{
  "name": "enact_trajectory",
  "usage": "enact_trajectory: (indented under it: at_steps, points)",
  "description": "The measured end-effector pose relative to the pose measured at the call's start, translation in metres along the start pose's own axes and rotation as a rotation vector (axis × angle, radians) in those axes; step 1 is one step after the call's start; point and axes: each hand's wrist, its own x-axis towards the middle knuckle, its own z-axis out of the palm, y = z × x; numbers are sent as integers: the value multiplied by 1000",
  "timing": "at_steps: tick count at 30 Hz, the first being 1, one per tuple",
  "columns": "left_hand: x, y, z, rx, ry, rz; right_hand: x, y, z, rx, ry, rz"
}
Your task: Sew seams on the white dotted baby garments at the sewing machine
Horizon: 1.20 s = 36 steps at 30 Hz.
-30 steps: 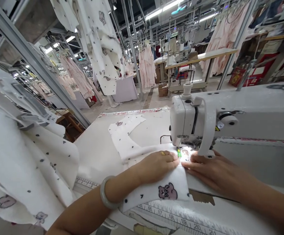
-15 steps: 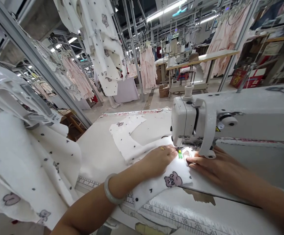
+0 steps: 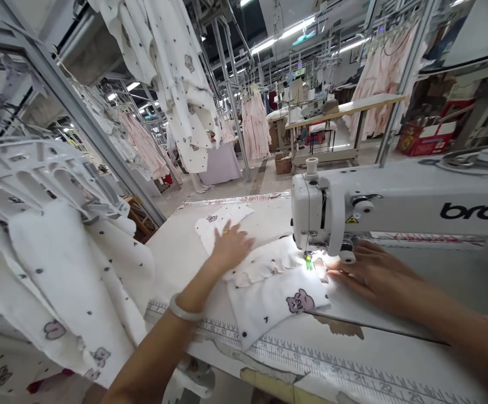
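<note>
A white fabric piece [image 3: 264,306] with dots and a pink bear print lies under the needle area of a white sewing machine [image 3: 378,196]. Its upper layer is gathered in folds. My right hand [image 3: 370,272] is beside the presser foot [image 3: 308,261], its fingertips closed together on the fabric's right edge. My left hand [image 3: 232,247] has its fingers spread and holds nothing. It is over the near part of a second cut piece of printed fabric [image 3: 210,225]; whether it touches the cloth I cannot tell.
Printed white garments [image 3: 58,269] on hangers crowd the left side. More fabric [image 3: 176,84] hangs above the table's far edge. A printed ruler strip [image 3: 311,359] runs along the near edge. Metal posts [image 3: 87,129], pink garments [image 3: 254,123] and a red box [image 3: 427,137] are beyond.
My left hand has left the fabric near the needle and moved leftward and away to the second piece, its fingers opening. My right hand stays beside the presser foot. The view has shifted slightly.
</note>
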Motion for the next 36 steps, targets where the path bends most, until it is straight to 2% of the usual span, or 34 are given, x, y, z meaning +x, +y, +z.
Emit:
enact_trajectory:
  at_steps: [2, 4, 7, 9, 11, 12, 13, 14, 17, 18, 19, 21, 23, 26, 29, 31, 34, 36]
  points:
    - [-13, -25, -7, 56, -70, -188, -1, -7, 1, -1, -53, -72]
    - [-41, -38, -9, 86, -104, -292, -2, -18, 4, 6, -62, -141]
    - [-103, -35, -8, 98, -218, -372, -3, -41, 11, 65, -79, -253]
    - [-146, -22, -9, 55, -320, -292, -1, -56, 14, 148, -161, -296]
    - [-176, -8, -14, -92, -514, -66, 1, -67, 14, 226, -265, -298]
    - [-183, -2, -16, -183, -583, 69, 1, -69, 14, 244, -299, -287]
    - [-184, 5, -18, -265, -600, 197, 1, -69, 14, 251, -315, -276]
    - [-180, 11, -18, -320, -557, 306, 1, -68, 14, 249, -316, -269]
    - [-143, 27, -11, -339, -212, 521, -3, -56, 16, 209, -281, -286]
    - [-127, 32, -5, -337, -124, 579, -4, -51, 17, 190, -273, -305]
    - [-112, 38, 1, -341, -94, 636, -5, -47, 18, 172, -266, -326]
    - [-91, 48, 17, -331, -138, 683, -7, -38, 20, 145, -225, -349]
    - [-85, 57, 33, -286, -200, 625, -6, -31, 20, 148, -176, -343]
    - [-98, 68, 49, -243, -171, 462, -3, -26, 20, 157, -139, -331]
    - [-106, 72, 49, -222, -130, 385, -1, -24, 20, 122, -118, -358]
    - [-98, 71, 42, -188, -99, 459, 0, -25, 20, 90, -98, -377]
    - [-74, 63, 34, -176, -35, 705, -1, -24, 22, 43, -98, -380]
    - [-61, 59, 34, -215, -40, 798, -3, -21, 23, 29, -108, -359]
